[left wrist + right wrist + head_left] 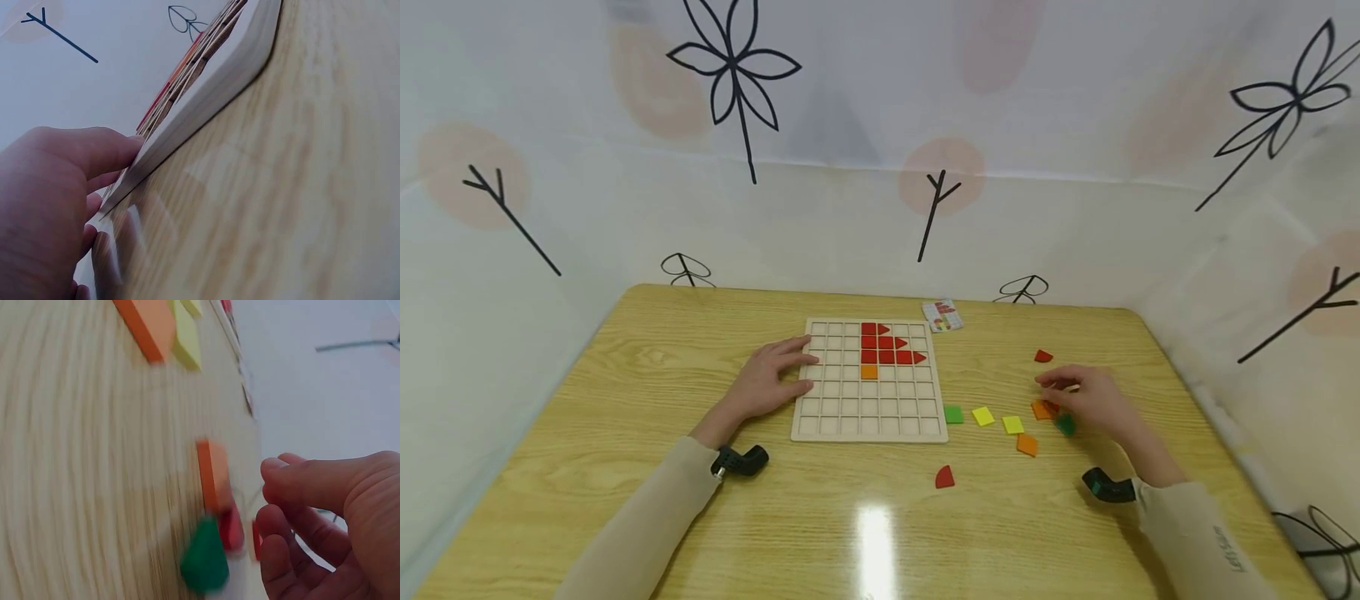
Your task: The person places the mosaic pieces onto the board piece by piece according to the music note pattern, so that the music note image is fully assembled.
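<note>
Nearest the camera, two beige sleeves point(640, 525) reach in from the lower left and lower right of the frame, each with a black curved device at the wrist. Between them, just above centre-bottom, a pale wooden grid board point(827, 408) lies flat. Toward its upper right, stepped rows of red squares point(886, 357) end in red triangles point(919, 357), above one seated orange square point(868, 372). The left hand point(758, 382) rests on the board's left edge, fingers spread and covering part of that rim. At the board's lower right side lies a light green square point(953, 414), followed rightward by two yellow squares point(982, 416) and a loose orange square point(1027, 445). The right hand point(1086, 398), right of centre, hangs over an orange tile point(1041, 409), a partly hidden red piece point(231, 528) and a dark green piece point(1065, 424); its fingers are loosely curled, the gap narrow, holding nothing visible. One red quarter-circle lies beyond that hand, another point(944, 477) below the board. A small printed card point(942, 316) sits behind the board's upper right corner. The wood-grain worktop point(625, 400) meets a patterned white cloth point(850, 225) filling the upper frame.
</note>
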`<state>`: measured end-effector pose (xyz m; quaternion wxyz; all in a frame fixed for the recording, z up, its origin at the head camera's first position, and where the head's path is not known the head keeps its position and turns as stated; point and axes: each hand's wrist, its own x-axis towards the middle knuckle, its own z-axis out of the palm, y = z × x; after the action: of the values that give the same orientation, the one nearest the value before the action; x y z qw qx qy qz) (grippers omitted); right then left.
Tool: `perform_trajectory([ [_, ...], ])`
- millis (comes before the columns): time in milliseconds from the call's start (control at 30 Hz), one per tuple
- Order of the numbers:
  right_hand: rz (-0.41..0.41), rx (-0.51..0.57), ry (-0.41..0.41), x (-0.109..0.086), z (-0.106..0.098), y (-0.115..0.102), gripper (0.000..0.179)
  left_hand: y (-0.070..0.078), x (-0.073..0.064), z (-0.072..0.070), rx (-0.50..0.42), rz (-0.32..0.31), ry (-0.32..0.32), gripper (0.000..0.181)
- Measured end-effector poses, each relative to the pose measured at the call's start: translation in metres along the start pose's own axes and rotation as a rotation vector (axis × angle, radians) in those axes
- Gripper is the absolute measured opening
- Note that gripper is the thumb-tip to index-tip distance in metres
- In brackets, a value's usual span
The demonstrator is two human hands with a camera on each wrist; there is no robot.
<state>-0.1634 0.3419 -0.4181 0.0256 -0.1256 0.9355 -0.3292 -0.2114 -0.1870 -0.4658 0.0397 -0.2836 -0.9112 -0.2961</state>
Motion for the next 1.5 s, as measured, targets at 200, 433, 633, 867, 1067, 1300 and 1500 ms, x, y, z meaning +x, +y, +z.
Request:
perform_trajectory([
  [200,-0.072,0.01,-0.044,0.011,0.028,-0.028,0.019,-0.001,0.0,0.001,0.006,-0.014,-0.01,0.04],
  [433,-0.194,0.031,-0.101,0.021,0.059,-0.055,0.014,0.0,0.0,0.0,0.0,-0.017,-0.007,0.04],
  [633,-0.262,0.009,-0.157,0.028,0.075,-0.066,0.019,-0.001,0.0,0.002,-0.001,-0.01,-0.008,0.04],
  [867,-0.258,-0.035,-0.177,0.03,0.078,-0.07,0.018,0.0,0.0,0.002,0.001,-0.009,-0.005,0.041],
  [1067,-0.236,-0.013,-0.137,0.029,0.078,-0.072,0.018,0.001,-0.001,0.0,-0.001,-0.002,0.004,0.04],
  [1300,-0.214,0.052,-0.07,0.028,0.08,-0.071,0.014,0.001,-0.001,0.0,-0.006,-0.016,-0.009,0.04],
  [1500,-0.195,0.052,-0.032,0.028,0.081,-0.072,0.024,0.001,0.0,0.0,-0.007,-0.012,-0.007,0.04],
])
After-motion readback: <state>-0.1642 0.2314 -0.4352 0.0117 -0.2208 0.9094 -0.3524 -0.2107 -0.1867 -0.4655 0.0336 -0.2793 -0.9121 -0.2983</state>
